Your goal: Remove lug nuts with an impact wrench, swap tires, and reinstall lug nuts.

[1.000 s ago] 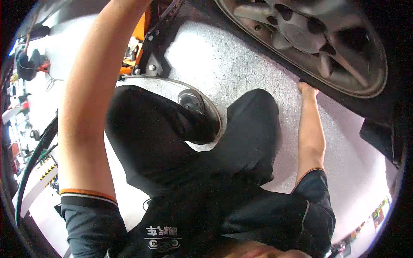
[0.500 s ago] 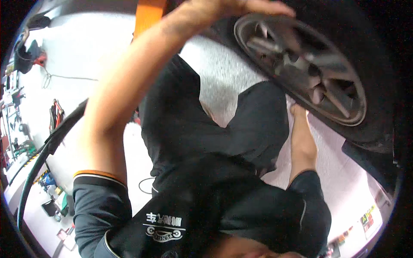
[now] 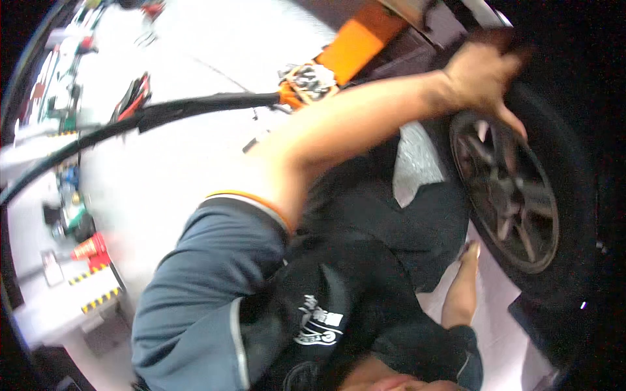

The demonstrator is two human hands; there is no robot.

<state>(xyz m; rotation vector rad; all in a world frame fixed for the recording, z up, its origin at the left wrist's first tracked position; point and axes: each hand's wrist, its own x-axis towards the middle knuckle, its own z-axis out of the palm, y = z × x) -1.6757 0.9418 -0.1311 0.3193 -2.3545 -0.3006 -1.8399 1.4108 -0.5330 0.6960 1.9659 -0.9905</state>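
Note:
A dark car wheel with a black tyre and a grey spoked rim stands tilted at the right. Reaching across from the left, my left hand lies on the upper part of the tyre. Its thumb is stretched toward the rim, apart from the other fingers, which are blurred against the black rubber. Beside the lower edge of the tyre is my right hand. The tyre hides most of its fingers, so its grip does not show. My bent legs in black trousers are close to the wheel.
An orange block-shaped part is beyond my left arm. Beside it lies a cluttered pile of small items, which a black hose reaches from the left. A red cone-like object and yellow-black striped edges are at the left.
My view has swung, so the wheel now appears lower and farther right. My left hand remains at the top of the tyre, thumb spread wider. My right hand stays by its lower edge.

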